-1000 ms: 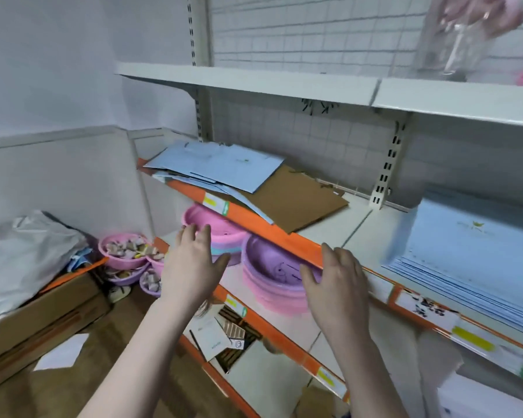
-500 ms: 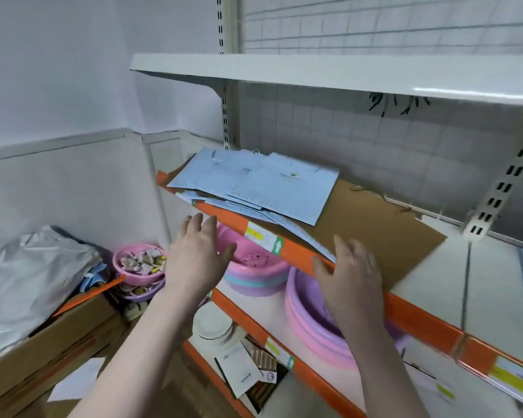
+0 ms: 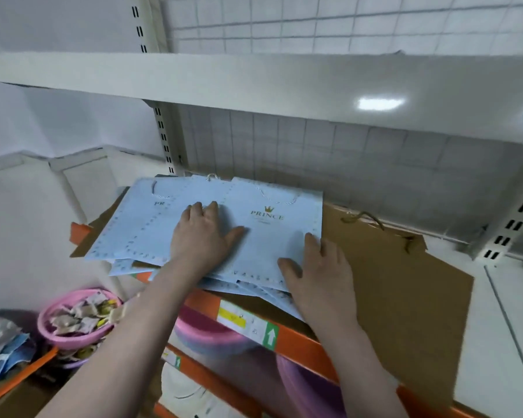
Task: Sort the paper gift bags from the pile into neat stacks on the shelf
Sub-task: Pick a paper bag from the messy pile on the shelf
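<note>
Since half a second earlier both hands have been carried up from below the orange shelf edge [image 3: 296, 342] and laid on the pile; the view has been brought closer. Left hand [image 3: 204, 236] is spread flat, fingers straight, palm pressed on the top light blue gift bag [image 3: 266, 236], toward the middle of the pile. Right hand [image 3: 320, 279] is laid at the pile's front right corner, fingers straight along the bag's right side, thumb on its top face; whether anything is pinched under that hand cannot be told. Nothing is seen gripped. The blue bags [image 3: 139, 233] are fanned loosely at the left end of the shelf [image 3: 501, 312], several front edges splayed and hanging just over the orange front edge, rope handles toward the back wall. Beneath them a flat brown paper bag [image 3: 405, 297] is lying, reaching further right, its cord handle near the back. Judgement: sorting of this pile is barely begun; bags are neither squared nor separated by colour. Left to do, by the look of it: blue bags to be gathered and aligned, brown bag to be drawn out and stacked apart. On the shelf below, pink basins [image 3: 206, 333] are noted; at lower left, a pink bowl [image 3: 76, 321] of small wrapped items.
</note>
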`<state>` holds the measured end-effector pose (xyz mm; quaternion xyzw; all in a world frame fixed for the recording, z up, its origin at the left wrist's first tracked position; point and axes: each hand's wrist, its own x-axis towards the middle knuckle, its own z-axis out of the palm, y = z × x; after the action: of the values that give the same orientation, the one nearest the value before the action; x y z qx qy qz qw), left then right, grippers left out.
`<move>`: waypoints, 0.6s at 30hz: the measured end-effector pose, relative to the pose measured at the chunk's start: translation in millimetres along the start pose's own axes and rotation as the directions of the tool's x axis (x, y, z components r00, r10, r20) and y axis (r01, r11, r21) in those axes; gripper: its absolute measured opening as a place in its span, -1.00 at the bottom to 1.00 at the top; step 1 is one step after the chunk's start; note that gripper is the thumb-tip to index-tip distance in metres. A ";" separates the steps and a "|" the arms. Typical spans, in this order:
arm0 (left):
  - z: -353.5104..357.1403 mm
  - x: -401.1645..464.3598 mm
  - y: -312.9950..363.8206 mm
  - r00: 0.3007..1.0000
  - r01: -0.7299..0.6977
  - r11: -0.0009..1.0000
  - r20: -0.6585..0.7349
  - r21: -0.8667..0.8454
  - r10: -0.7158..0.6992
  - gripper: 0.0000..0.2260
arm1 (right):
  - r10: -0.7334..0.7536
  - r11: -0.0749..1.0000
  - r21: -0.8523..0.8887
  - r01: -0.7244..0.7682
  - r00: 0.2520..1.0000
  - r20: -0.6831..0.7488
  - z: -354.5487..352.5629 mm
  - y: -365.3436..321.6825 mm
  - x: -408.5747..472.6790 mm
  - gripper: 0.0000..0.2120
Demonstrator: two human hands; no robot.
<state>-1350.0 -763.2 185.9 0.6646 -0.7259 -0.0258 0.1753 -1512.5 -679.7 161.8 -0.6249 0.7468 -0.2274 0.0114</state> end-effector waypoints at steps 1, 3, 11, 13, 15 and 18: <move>3.0 7.7 0.2 1.000 -0.007 1.000 0.027 0.006 0.007 -0.26 | 0.011 1.000 -0.019 -0.011 0.999 -0.033 3.6 -1.0 2.3 -0.39; 8.8 20.5 1.0 0.997 -0.022 1.000 0.070 0.011 0.021 -0.24 | 0.045 0.998 -0.029 -0.047 0.996 -0.080 8.7 -3.4 6.0 -0.33; 17.1 42.0 -1.7 0.993 -0.056 0.996 0.105 -0.073 0.063 -0.27 | 0.146 0.985 -0.095 -0.147 0.989 -0.018 18.9 -9.9 8.9 -0.13; 16.5 46.3 -3.3 0.995 -0.034 0.994 0.086 -0.099 0.043 -0.26 | 0.163 0.984 -0.079 -0.162 0.987 0.010 18.7 -10.1 9.6 -0.11; 16.1 50.7 -5.8 0.998 0.000 0.986 0.067 -0.167 0.011 -0.27 | 0.172 0.984 -0.049 -0.171 0.985 0.001 17.9 -10.9 9.6 -0.12; 15.4 55.2 -11.0 1.000 0.014 0.944 0.029 -0.329 -0.004 -0.33 | 0.177 0.984 0.010 -0.177 0.984 0.018 13.9 -13.2 10.4 -0.27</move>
<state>-1347.0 -821.2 180.6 0.6289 -0.7107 -0.1570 0.2735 -1498.4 -695.5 156.8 -0.5579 0.7979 -0.2245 0.0417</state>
